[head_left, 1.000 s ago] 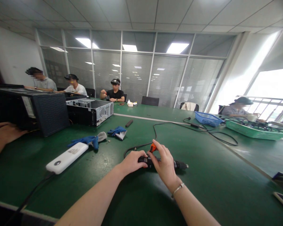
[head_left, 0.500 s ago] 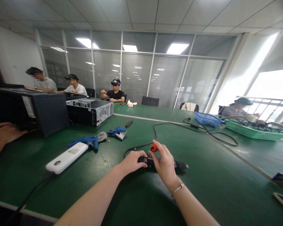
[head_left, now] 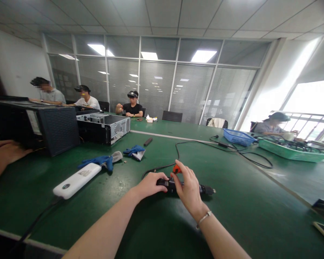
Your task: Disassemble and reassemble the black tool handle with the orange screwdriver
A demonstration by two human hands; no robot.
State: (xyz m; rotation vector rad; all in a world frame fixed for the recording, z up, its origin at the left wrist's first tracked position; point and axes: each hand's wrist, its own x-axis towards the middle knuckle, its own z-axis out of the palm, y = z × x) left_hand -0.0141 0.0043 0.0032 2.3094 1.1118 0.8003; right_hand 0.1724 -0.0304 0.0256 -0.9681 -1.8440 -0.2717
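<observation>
A black corded electric screwdriver [head_left: 205, 189] lies on the green table in front of me, its bit end pointing right. My left hand [head_left: 152, 184] grips the rear of its body, thumb on top. In the fingertips of my right hand [head_left: 189, 185] is a small orange-handled screwdriver [head_left: 176, 169], held upright over the middle of the electric screwdriver. Its tip is hidden by my fingers, so I cannot tell exactly where it touches. The black cord [head_left: 179, 153] runs from behind my left hand toward the far right.
Blue-and-grey gloves [head_left: 104, 162] and a white power strip [head_left: 78, 181] lie left. Black computer cases [head_left: 59, 129] stand beyond, with another person's hand [head_left: 8, 153] at one. Blue [head_left: 237, 136] and green baskets [head_left: 291, 151] sit right. Several people work around the table.
The orange handle has turned slightly between my right fingertips. My left hand and the electric screwdriver have barely shifted.
</observation>
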